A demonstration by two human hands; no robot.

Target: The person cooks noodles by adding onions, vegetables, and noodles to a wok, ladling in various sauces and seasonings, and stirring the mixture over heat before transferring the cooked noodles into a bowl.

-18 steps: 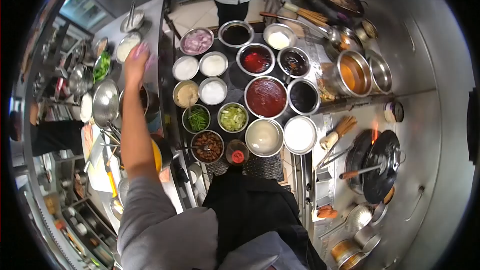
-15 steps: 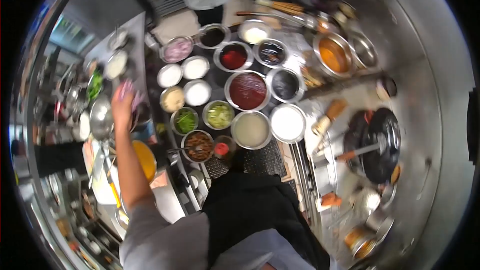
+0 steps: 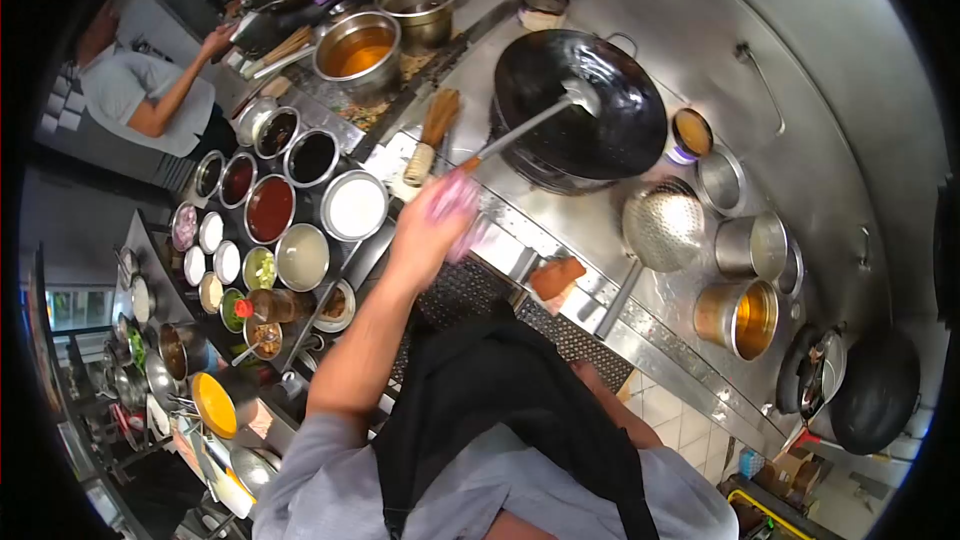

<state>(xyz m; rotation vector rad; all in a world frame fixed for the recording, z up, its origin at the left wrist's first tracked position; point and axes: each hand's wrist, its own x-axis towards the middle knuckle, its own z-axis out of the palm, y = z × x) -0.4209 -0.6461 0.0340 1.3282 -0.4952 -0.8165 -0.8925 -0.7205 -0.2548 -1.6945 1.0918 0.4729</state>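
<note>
My left hand (image 3: 418, 232) is closed around a bunch of pinkish-purple slices that look like red onion (image 3: 455, 202); the slices are blurred. The hand is in front of the stove, beside the handle end of a wok spatula (image 3: 535, 125). That spatula's metal head rests in a large black wok (image 3: 610, 140), whose visible inside is dark and shiny. A bamboo brush (image 3: 432, 135) lies just beyond my hand. Low at my right side, only part of my right arm shows, and the fingers of my right hand (image 3: 588, 376) are hidden.
A perforated strainer (image 3: 664, 225) and several metal pots (image 3: 750, 245) stand right of the wok. Steel tubs of sauces, white powder (image 3: 357, 207) and chopped food fill the left. An orange cloth (image 3: 557, 278) lies on the stove edge. A co-worker (image 3: 150, 90) handles a pan at upper left.
The view has turned right toward the stove. My left hand, holding the pink slices, has gone from the left-side counter to in front of the wok.
</note>
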